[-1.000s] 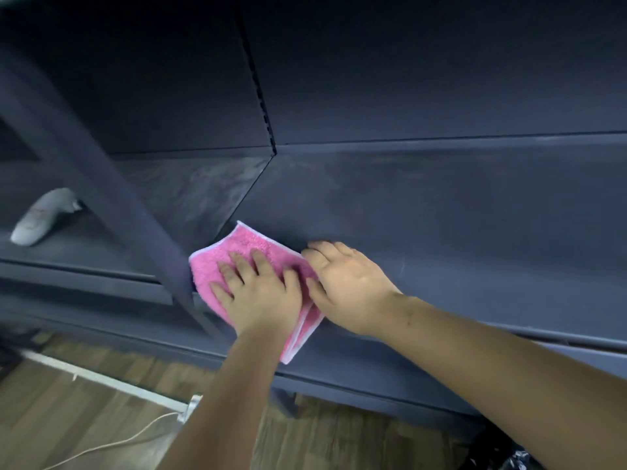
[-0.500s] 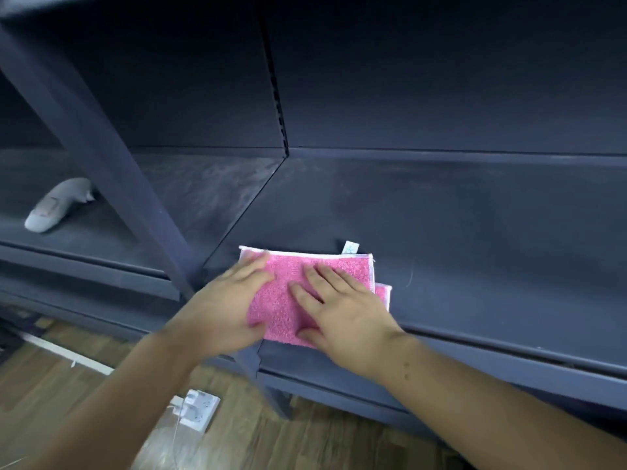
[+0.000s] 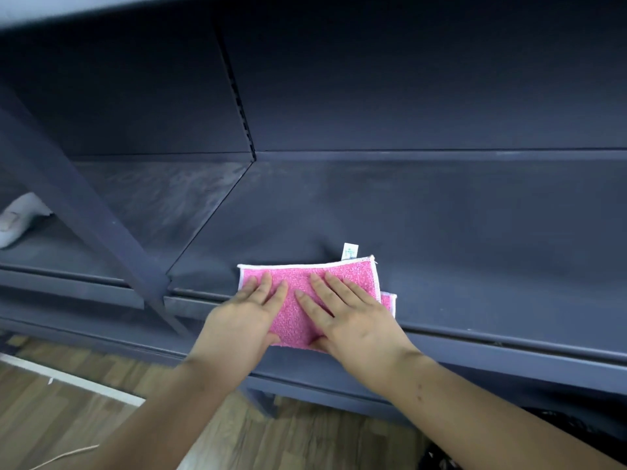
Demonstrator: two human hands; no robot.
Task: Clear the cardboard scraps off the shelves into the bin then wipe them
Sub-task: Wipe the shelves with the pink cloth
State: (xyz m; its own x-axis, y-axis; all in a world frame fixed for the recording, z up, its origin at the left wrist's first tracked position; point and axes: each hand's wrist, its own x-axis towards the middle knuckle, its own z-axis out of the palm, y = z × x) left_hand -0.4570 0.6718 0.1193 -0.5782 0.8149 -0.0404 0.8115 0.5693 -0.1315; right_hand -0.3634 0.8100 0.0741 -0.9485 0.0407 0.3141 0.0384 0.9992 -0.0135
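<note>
A folded pink cloth (image 3: 353,276) with a white hem and a small tag lies flat near the front edge of the dark blue shelf (image 3: 458,232). My left hand (image 3: 244,313) presses on the cloth's left part with straight fingers. My right hand (image 3: 353,317) lies flat on its right part, fingers spread. A corner of the lower fold sticks out to the right of my right hand. No cardboard scraps show on this shelf.
A slanted blue upright (image 3: 88,218) crosses the left side in front of the neighbouring shelf, where a white object (image 3: 17,218) lies. Below are wooden floor (image 3: 68,418) with a white cable and something black (image 3: 559,432) at the bottom right.
The cloth has slid to the right along the shelf and turned square to the edge. Both hands moved with it and now lie flat side by side on top.
</note>
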